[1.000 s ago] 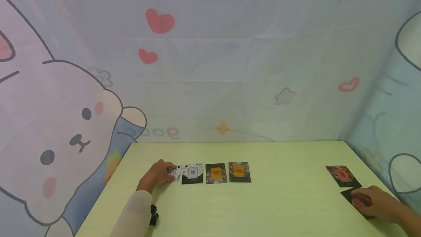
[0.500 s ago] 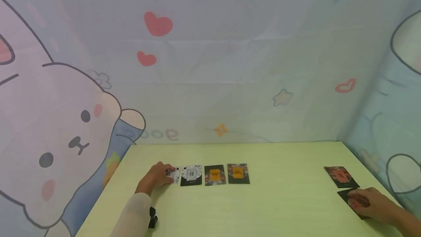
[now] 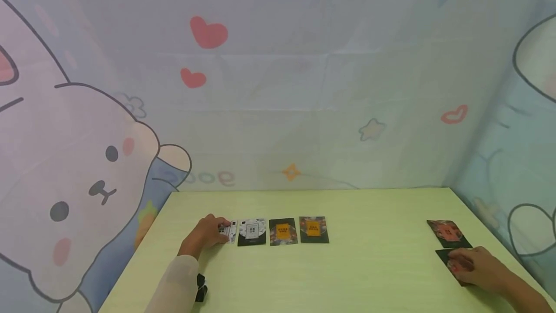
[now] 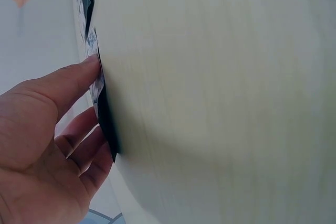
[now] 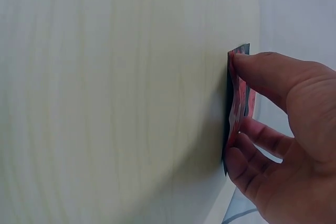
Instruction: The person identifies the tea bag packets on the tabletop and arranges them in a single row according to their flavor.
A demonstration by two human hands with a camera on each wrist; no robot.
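Note:
In the head view my left hand holds a white patterned sachet at the left end of a row, covering much of it. The left wrist view has my thumb on one edge of this sachet and curled fingers on the other. Far to the right, my right hand grips a black and red sachet between thumb and fingers. In the right wrist view this sachet looks slightly bent, close to the tabletop. Another red and black sachet lies just beyond it.
Right of my left hand lie a white and black sachet and two orange-labelled dark sachets, side by side. A small black object sits by my left sleeve. A printed cloth wall rises behind the pale table.
My right hand has slid a little to the left with its sachet, nearer the front of the other red sachet. My left hand stays in place. The head view has shifted slightly.

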